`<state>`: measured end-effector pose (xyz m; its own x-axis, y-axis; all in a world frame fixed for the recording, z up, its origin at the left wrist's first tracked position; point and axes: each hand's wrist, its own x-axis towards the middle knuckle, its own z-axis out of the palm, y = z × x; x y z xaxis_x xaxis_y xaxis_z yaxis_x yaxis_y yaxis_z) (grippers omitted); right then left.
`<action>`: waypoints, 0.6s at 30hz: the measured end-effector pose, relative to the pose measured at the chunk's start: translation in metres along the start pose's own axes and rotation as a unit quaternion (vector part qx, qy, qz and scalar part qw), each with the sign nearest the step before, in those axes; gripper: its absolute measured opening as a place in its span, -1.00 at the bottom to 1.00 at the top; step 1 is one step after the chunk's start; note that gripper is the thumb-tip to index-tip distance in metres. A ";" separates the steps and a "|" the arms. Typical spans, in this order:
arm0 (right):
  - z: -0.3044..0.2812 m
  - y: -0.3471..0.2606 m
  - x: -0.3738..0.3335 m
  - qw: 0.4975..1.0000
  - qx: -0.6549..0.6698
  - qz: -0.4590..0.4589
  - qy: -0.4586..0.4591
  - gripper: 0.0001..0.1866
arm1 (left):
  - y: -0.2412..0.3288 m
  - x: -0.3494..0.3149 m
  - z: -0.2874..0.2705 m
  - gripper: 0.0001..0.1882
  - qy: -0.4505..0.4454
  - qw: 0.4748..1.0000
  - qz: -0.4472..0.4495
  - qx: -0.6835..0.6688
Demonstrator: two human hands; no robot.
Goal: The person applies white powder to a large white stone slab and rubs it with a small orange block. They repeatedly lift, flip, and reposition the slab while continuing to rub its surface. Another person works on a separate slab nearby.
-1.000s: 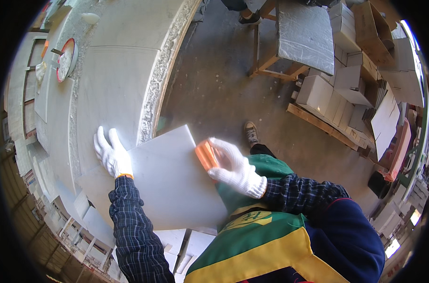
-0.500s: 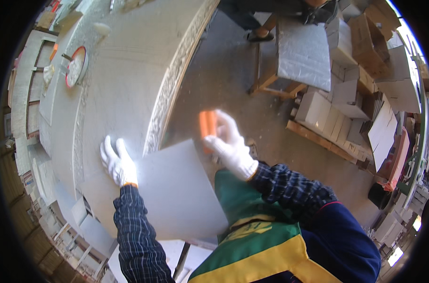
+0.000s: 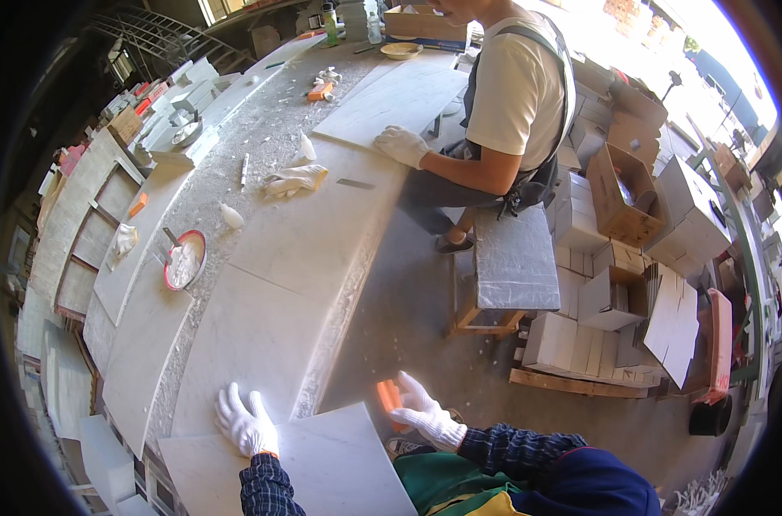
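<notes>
My left hand (image 3: 246,421), in a white knit glove, lies with fingers spread at the upper edge of a pale, grey-veined stone slab (image 3: 339,460). That slab overhangs the bench edge toward my apron. In my right hand (image 3: 430,414), also gloved, is an orange block (image 3: 389,397), pinched between thumb and fingers. It is held above the floor, just off the slab's right side, apart from the stone. Beyond my left hand lies a larger pale slab (image 3: 245,344) along the bench.
A co-worker (image 3: 516,103) sits ahead, a gloved hand on another slab (image 3: 400,99). A red-rimmed bowl of white powder (image 3: 197,245), gloves (image 3: 295,181) and a white bottle (image 3: 231,215) lie on the dusty bench. A covered stool (image 3: 516,258) and stacked cartons (image 3: 572,348) stand right.
My view has tilted up, bringing the co-worker and the far bench into sight. My right hand still holds the orange block; my left hand remains spread on the stone.
</notes>
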<state>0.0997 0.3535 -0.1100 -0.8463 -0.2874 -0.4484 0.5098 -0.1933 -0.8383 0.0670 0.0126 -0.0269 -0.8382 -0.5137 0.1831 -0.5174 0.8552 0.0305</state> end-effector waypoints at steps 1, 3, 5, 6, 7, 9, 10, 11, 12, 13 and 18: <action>0.006 -0.006 0.003 1.000 -0.009 0.001 -0.007 0.10 | 0.000 -0.001 0.000 -0.45 -0.002 1.000 -0.005 0.000; 0.018 -0.021 0.004 0.998 -0.055 -0.012 -0.019 0.07 | 0.000 -0.002 0.000 -0.45 -0.008 1.000 -0.007 -0.006; 0.030 -0.033 -0.003 0.989 -0.118 -0.082 -0.036 0.03 | 0.000 -0.001 -0.001 -0.45 -0.008 1.000 -0.004 -0.004; 0.039 -0.035 -0.014 0.954 -0.248 -0.167 0.018 -0.04 | 0.001 -0.001 -0.001 -0.45 -0.006 1.000 -0.002 0.000; 0.039 -0.037 -0.027 0.959 -0.255 -0.121 -0.004 -0.07 | 0.001 0.000 -0.002 -0.44 -0.010 1.000 -0.002 0.000; 0.037 -0.038 -0.054 0.952 -0.287 -0.095 -0.044 -0.06 | 0.002 0.001 -0.003 -0.44 -0.008 1.000 -0.001 -0.006; 0.036 -0.038 -0.058 0.955 -0.280 -0.066 -0.070 -0.07 | 0.003 0.000 -0.003 -0.43 -0.010 1.000 -0.008 -0.009; 0.031 -0.039 -0.063 0.975 -0.200 -0.033 -0.087 -0.07 | 0.003 0.000 -0.003 -0.43 -0.001 1.000 0.000 -0.010; 0.029 -0.040 -0.058 0.988 -0.105 -0.097 -0.064 -0.08 | 0.004 0.001 -0.002 -0.43 0.007 1.000 0.003 -0.007; 0.028 -0.041 -0.053 0.995 -0.040 -0.087 -0.040 -0.08 | 0.003 0.000 -0.002 -0.42 -0.008 1.000 -0.005 0.004; 0.034 -0.039 -0.015 1.000 -0.011 0.004 -0.010 -0.07 | -0.003 0.002 0.001 -0.40 -0.019 1.000 -0.005 -0.005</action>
<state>0.0976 0.3339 -0.0599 -0.8394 -0.3066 -0.4488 0.5122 -0.1701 -0.8418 0.0661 0.0091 -0.0274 -0.8389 -0.5247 0.1448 -0.5244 0.8504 0.0430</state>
